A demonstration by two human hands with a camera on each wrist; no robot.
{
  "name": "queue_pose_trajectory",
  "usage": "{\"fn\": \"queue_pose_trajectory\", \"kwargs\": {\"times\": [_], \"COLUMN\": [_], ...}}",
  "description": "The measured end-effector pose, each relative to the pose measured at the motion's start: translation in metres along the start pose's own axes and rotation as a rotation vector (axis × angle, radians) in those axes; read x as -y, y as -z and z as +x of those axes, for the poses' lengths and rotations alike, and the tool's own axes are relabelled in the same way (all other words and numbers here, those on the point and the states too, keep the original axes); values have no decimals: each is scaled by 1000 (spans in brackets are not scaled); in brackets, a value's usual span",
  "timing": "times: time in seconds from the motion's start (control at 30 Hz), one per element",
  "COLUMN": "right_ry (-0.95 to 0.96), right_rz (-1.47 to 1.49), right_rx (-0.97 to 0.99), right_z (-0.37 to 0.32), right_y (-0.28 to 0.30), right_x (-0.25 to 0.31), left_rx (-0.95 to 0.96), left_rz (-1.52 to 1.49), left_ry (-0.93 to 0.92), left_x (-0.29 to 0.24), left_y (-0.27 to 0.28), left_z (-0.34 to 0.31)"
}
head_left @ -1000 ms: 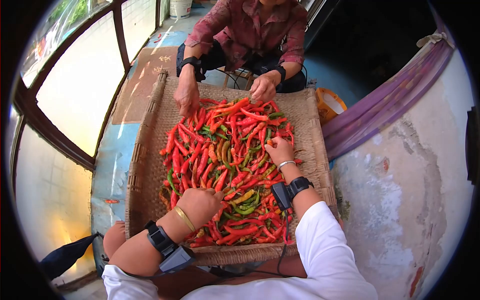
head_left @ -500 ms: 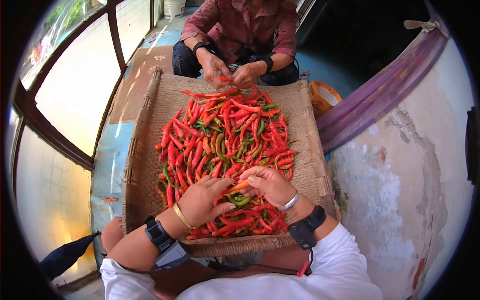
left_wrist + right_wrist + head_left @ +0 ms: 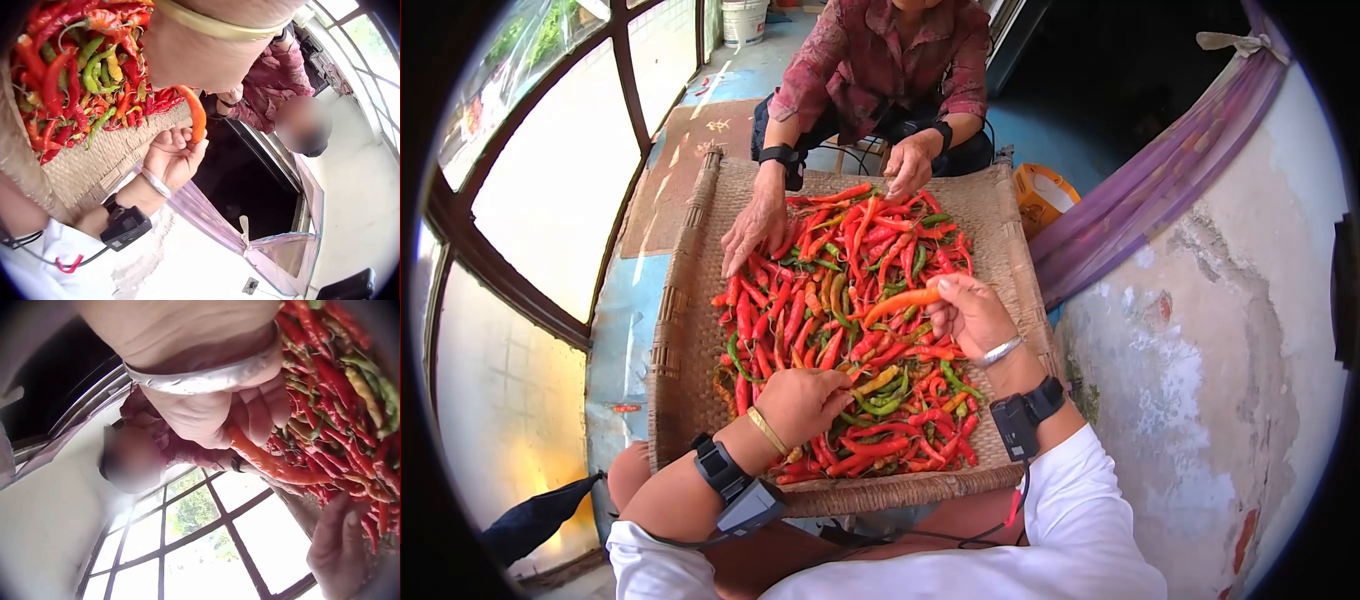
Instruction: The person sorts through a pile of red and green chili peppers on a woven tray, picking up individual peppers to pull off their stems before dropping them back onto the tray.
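Observation:
An orange chili pepper (image 3: 903, 305) is pinched at one end between the thumb and fingers of my right hand (image 3: 972, 318), above the pile's right side. In the left wrist view the same pepper stands up curved from the fingertips. My left hand (image 3: 805, 405) is low over the near part of the chili pile (image 3: 790, 320), fingers bent toward the peppers. In the right wrist view its thumb and forefinger come close together; I cannot tell if they hold anything. Red chilies fill most of the pile, with several green and yellowish ones (image 3: 885, 400) beside my left fingertips.
The peppers lie in a shallow woven tray (image 3: 685, 330) with a raised rim. Across it, another person (image 3: 890, 70) reaches both hands over the far edge. A yellow tub (image 3: 1043, 200) and a purple curtain (image 3: 1160, 210) are at right, windows (image 3: 540, 190) at left.
My right hand came back from the pile to my left hand with an orange pepper, then lifted it away to the right. The other person's hands, together half a second ago, have separated.

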State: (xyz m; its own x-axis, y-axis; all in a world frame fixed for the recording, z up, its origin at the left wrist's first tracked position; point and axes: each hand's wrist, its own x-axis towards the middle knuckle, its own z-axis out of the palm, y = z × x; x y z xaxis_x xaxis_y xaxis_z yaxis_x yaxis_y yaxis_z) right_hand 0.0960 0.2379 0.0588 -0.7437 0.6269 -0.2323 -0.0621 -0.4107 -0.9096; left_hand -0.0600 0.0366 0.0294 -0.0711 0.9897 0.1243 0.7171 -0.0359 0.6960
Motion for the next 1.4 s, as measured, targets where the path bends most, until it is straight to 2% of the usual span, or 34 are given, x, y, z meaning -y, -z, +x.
{"fn": "queue_pose_trajectory", "kwargs": {"times": [0.1, 0.17, 0.23, 0.27, 0.33, 0.43, 0.5, 0.57, 0.6, 0.73, 0.8, 0.87, 0.93, 1.0, 1.07, 1.1, 1.17, 1.2, 1.3, 1.37, 1.4], "right_ry": [204, 222, 163, 161, 277, 234, 190, 225, 113, 141, 128, -9, -114, -286, -337, -347, -435, -425, -498, -453, -422], "right_rz": [165, 124, -401, -404, -923, -1017, -1077, -1315, -1288, -1191, -1175, -931, -756, -621, -602, -556, -392, -390, -217, 167, 224], "right_rx": [-141, -164, -399, -398, -442, -550, -542, -489, -518, -465, -312, -90, 145, 285, 401, 419, 403, 408, 345, 206, 133], "right_z": [24, 41, 57, 65, 79, 88, 89, 88, 79, 64, 50, 22, -5, -29, -45, -52, -59, -63, -71, -75, -74], "right_y": [-1, 23, 44, 60, 89, 104, 109, 106, 86, 76, 64, 37, 13, -7, -20, -27, -29, -27, -22, -18, -15], "right_x": [29, 23, 9, -3, -31, -51, -59, -62, -50, -43, -36, -26, -28, -31, -34, -35, -43, -50, -60, -59, -57], "left_rx": [32, 44, -2, -4, 54, 89, 101, 108, 113, 140, 90, 43, -124, -125, -144, -149, 133, 82, 76, 71, 48], "left_rz": [90, 101, 101, 98, 154, 195, 205, 212, 230, 266, 231, 197, 164, 142, 85, 100, -20, -56, -5, -4, 3], "left_ry": [-9, -9, -42, -40, -57, -81, -78, -74, -84, -115, -144, -169, -285, -283, -320, -330, -193, -245, -219, -204, -163], "left_x": [0, 1, 1, 1, 0, 0, 1, 2, 1, -1, -3, -5, -8, -13, -13, -12, -9, -7, -5, -8, -6], "left_y": [0, -1, -2, -2, -2, -3, -5, -5, -5, -1, 0, 2, 5, 9, 8, 5, -2, -6, -11, -9, -10], "left_z": [-1, -1, -3, -3, -3, -3, -3, -2, -2, -2, -1, -1, 3, 4, 4, 2, -4, -4, -6, -5, -5]}}
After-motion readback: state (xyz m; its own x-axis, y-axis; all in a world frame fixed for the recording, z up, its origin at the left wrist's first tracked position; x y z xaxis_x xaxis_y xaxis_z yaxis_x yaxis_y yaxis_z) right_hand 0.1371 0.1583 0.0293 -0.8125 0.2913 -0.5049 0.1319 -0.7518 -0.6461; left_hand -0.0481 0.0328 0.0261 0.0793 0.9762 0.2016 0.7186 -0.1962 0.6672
